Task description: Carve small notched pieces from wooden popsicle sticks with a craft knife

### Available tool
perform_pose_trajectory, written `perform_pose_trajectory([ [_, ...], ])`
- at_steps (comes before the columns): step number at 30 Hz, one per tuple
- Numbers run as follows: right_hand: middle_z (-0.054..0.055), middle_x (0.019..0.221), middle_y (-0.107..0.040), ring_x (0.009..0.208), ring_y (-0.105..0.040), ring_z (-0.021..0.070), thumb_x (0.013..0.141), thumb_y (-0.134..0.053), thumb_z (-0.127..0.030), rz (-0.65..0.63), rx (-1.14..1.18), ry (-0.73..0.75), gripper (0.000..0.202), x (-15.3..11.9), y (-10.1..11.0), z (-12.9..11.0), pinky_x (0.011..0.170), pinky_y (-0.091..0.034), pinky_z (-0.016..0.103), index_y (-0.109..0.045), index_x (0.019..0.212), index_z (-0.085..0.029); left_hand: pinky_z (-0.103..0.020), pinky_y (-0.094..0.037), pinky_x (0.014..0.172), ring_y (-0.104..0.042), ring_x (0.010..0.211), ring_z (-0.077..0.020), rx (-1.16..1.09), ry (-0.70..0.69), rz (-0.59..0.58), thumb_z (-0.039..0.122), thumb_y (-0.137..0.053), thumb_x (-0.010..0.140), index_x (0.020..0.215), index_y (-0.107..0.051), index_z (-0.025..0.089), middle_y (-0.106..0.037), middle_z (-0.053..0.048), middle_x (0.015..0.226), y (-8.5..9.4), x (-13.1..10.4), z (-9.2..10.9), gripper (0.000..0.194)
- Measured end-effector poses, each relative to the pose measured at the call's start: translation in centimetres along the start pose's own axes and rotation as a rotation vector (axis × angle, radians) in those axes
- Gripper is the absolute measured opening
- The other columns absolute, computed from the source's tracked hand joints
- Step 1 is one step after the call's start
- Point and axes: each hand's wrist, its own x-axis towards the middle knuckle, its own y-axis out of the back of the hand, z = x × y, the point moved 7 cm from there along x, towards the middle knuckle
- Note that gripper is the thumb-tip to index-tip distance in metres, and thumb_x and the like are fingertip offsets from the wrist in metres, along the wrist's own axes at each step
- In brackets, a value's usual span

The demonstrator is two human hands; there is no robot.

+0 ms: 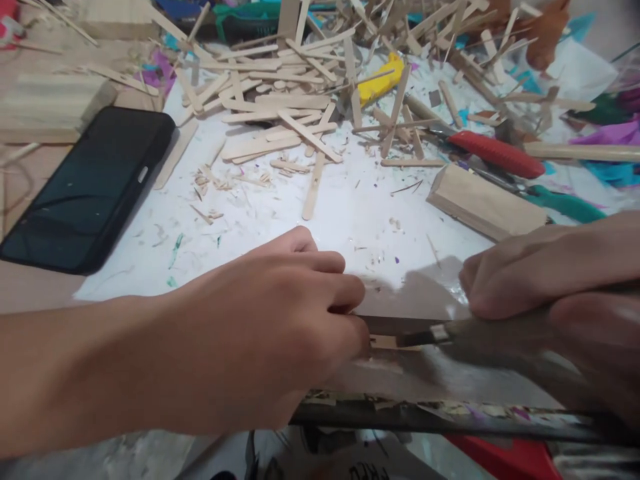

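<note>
My left hand [305, 320] is closed, with its fingers curled down at the table's front edge. From under its fingertips a short stretch of a pale popsicle stick [385, 342] shows; the fingers press on or pinch it, and the rest is hidden. My right hand [545, 273] is wrapped round the wooden handle of a carving chisel [453, 331], blurred at the lower right. The dark blade of the chisel points left and lies at the stick, close to my left fingertips. Whether the blade cuts into the stick I cannot tell.
Loose popsicle sticks [280, 110] are heaped at the back, with shavings in front on white paper [350, 247]. A phone [90, 187] lies left. On the right are a wooden block [490, 200] and a red-handled tool [495, 153]. A yellow object [383, 80] sits among the sticks.
</note>
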Motion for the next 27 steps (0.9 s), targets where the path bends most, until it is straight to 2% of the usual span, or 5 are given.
perform_pose_trajectory([
  [5, -0.001, 0.065, -0.077, 0.047, -0.067, 0.0151, 0.095, -0.085, -0.055, -0.246, -0.033, 0.224, 0.021, 1.0, -3.0, -0.6, 0.036, -0.046, 0.023, -0.088, 0.08, -0.04, -0.044, -0.039, 0.087, -0.059, 0.077, -0.0174, -0.026, 0.004, -0.021, 0.002, -0.063, 0.091, 0.08, -0.063, 0.022, -0.068, 0.002, 0.086, -0.1, 0.0, -0.2, 0.023],
  [11, 0.0, 0.067, -0.078, 0.041, -0.057, 0.0126, 0.098, -0.082, -0.05, -0.41, 0.095, 0.148, 0.028, 1.0, -4.9, -0.3, 0.033, -0.04, 0.024, -0.084, 0.075, -0.034, -0.042, -0.04, 0.084, -0.053, 0.065, -0.0142, -0.077, -0.014, -0.033, -0.002, -0.059, 0.085, 0.074, -0.051, 0.022, -0.062, 0.004, 0.078, 0.0, 0.2, -0.4, 0.028],
  [15, -0.004, 0.061, -0.075, 0.04, -0.063, 0.0134, 0.094, -0.088, -0.049, -0.327, 0.102, 0.098, 0.018, 0.9, -4.5, -0.2, 0.034, -0.046, 0.019, -0.088, 0.08, -0.037, -0.043, -0.041, 0.083, -0.054, 0.065, -0.0143, -0.096, -0.015, -0.037, -0.003, -0.057, 0.084, 0.075, -0.052, 0.022, -0.063, 0.003, 0.078, 0.1, 0.2, -0.5, 0.027],
  [20, -0.002, 0.056, -0.072, 0.036, -0.06, 0.013, 0.093, -0.088, -0.048, -0.342, 0.086, 0.085, 0.026, 1.2, -4.9, -0.1, 0.031, -0.044, 0.019, -0.086, 0.071, -0.034, -0.042, -0.041, 0.08, -0.053, 0.062, -0.014, -0.089, -0.007, -0.041, -0.003, -0.055, 0.086, 0.071, -0.051, 0.022, -0.061, 0.003, 0.073, 0.1, 0.2, -0.4, 0.029],
  [27, -0.001, 0.066, -0.077, 0.05, -0.064, 0.0113, 0.083, -0.092, -0.069, -0.276, 0.082, -0.009, 0.035, 1.1, -4.5, 0.9, 0.035, -0.035, 0.021, -0.088, 0.078, -0.035, -0.038, -0.046, 0.084, -0.058, 0.067, -0.015, 0.005, -0.032, -0.009, 0.002, -0.049, 0.096, 0.073, -0.068, 0.022, -0.068, 0.001, 0.074, 0.0, 0.0, -0.4, 0.036],
])
